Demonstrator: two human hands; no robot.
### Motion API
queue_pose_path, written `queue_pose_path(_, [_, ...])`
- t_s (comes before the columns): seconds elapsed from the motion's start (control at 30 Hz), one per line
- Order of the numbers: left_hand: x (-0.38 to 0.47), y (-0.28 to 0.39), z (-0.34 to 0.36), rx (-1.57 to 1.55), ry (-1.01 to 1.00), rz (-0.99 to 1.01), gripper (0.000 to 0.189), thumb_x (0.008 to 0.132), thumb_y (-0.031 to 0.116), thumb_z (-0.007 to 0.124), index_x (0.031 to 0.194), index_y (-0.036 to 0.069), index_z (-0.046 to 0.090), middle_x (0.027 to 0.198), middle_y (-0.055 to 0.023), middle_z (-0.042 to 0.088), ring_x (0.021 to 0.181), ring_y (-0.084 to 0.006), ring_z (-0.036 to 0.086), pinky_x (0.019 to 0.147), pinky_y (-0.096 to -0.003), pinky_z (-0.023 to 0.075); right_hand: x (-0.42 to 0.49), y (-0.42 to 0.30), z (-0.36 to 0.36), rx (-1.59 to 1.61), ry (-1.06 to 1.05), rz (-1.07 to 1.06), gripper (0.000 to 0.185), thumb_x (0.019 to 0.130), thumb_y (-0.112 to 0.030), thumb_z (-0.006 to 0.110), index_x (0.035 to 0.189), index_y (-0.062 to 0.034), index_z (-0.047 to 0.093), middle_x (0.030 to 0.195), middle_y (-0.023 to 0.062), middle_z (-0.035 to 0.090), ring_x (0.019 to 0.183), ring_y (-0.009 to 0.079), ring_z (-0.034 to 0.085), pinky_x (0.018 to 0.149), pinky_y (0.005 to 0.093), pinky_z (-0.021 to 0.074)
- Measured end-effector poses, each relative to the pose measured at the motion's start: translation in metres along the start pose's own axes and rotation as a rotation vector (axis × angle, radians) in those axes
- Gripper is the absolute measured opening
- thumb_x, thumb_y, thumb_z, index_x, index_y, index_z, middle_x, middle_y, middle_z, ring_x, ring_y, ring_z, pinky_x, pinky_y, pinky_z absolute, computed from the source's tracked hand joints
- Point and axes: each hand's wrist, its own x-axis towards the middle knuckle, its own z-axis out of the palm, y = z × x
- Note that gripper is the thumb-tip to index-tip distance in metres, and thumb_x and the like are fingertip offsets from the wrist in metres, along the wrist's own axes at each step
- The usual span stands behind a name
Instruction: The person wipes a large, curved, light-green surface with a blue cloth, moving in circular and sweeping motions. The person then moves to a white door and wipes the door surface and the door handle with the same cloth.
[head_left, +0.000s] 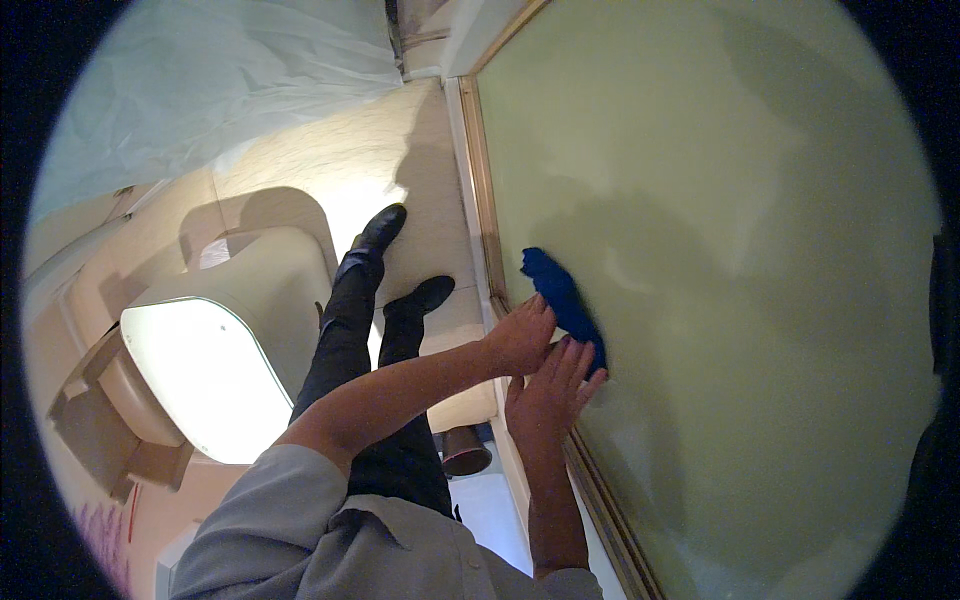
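A bunched dark blue cloth lies against a broad pale green surface edged with wooden trim. My left hand reaches across from the left, its curled fingers gripping the cloth's near edge. Just below it is my right hand, back towards the camera and fingers spread, its fingertips at the lower end of the cloth. The two hands overlap slightly. Part of the cloth is hidden behind the fingers.
Wooden trim borders the green surface. Left of my legs stand a rounded table with a bright white top and a brown chair. Translucent sheeting hangs at the upper left. A dark round container is near my legs.
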Motion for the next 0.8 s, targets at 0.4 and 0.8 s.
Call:
queue_pose_path(0.4, [0.064, -0.069, -0.056, 0.102, 0.170, -0.132, 0.052, 0.084, 0.020, 0.064, 0.122, -0.011, 0.044, 0.122, -0.0310, 0.048, 0.120, -0.0429, 0.048, 0.105, -0.0488, 0.0402, 0.095, -0.040, 0.001, 0.007, 0.205, -0.146, 0.078, 0.084, -0.030, 0.067, 0.143, 0.0094, 0.034, 0.152, 0.0239, 0.032, 0.146, 0.0387, 0.021, 0.116, 0.0604, 0.0105])
queue_pose_path(0.8, [0.011, -0.030, -0.034, -0.031, 0.085, 0.002, 0.055, 0.078, 0.019, 0.068, 0.121, -0.010, 0.048, 0.127, -0.0309, 0.046, 0.127, -0.0460, 0.042, 0.110, -0.0486, 0.0353, 0.025, -0.040, 0.011, 0.095, 0.037, 0.031, 0.088, 0.087, -0.034, 0.063, 0.149, 0.0099, 0.018, 0.156, 0.0313, 0.013, 0.146, 0.0486, 0.007, 0.113, 0.0674, -0.0002])
